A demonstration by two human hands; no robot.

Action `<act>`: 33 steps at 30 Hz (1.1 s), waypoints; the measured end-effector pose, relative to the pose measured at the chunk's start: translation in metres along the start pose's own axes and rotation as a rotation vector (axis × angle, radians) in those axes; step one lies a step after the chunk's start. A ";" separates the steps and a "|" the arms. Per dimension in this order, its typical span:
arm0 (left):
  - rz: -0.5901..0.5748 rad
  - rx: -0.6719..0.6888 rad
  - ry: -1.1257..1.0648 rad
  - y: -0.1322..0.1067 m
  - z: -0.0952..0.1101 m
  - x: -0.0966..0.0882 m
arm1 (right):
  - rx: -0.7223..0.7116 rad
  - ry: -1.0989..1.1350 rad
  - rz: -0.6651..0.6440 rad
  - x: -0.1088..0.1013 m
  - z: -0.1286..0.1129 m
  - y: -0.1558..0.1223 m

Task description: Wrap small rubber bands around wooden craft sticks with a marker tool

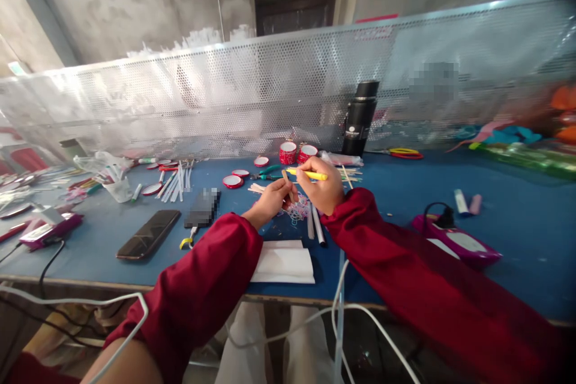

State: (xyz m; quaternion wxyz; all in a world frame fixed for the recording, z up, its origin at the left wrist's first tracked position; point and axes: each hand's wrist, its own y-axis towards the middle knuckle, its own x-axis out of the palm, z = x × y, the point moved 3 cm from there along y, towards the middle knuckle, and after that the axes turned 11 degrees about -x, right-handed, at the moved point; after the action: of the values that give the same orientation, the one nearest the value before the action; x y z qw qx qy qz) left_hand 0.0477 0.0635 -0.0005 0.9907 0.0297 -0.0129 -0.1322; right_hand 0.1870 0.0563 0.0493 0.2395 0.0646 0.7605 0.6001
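Paper (283,264), white and folded, is seen nearest on the blue worktop (517,234). Just beyond it, a wooden stick (286,182) is pinched in the left hand (270,201) and a yellow pen (310,174) is gripped in the right hand (323,189). Farther back, red tape rolls (297,153) and a black flask (360,118) are set.

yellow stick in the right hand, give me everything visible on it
The yellow stick is thin, straight and pen-like, bright yellow, probably plastic. It lies almost level, tilted slightly down to the right, above the blue table. The right hand pinches its right end; the left end juts free toward the wooden stick held by the left hand. Its tip is too small to read.
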 end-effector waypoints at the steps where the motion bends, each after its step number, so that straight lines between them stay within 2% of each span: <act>1: 0.000 -0.002 -0.001 0.000 0.000 0.000 | 0.007 0.003 0.000 0.000 0.000 0.000; 12: -0.003 0.000 -0.008 0.001 -0.002 0.002 | -0.020 -0.014 -0.055 0.004 0.001 -0.002; 17: -0.004 0.002 -0.007 0.000 -0.001 0.001 | -0.023 -0.052 -0.015 0.001 0.001 -0.001; 33: -0.022 0.001 0.004 -0.001 -0.001 0.002 | 0.003 -0.001 -0.002 0.003 -0.001 -0.002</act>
State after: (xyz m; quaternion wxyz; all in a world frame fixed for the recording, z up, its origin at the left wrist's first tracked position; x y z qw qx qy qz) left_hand 0.0495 0.0624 -0.0015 0.9892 0.0305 -0.0107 -0.1433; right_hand 0.1845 0.0562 0.0466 0.2404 0.0641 0.7613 0.5987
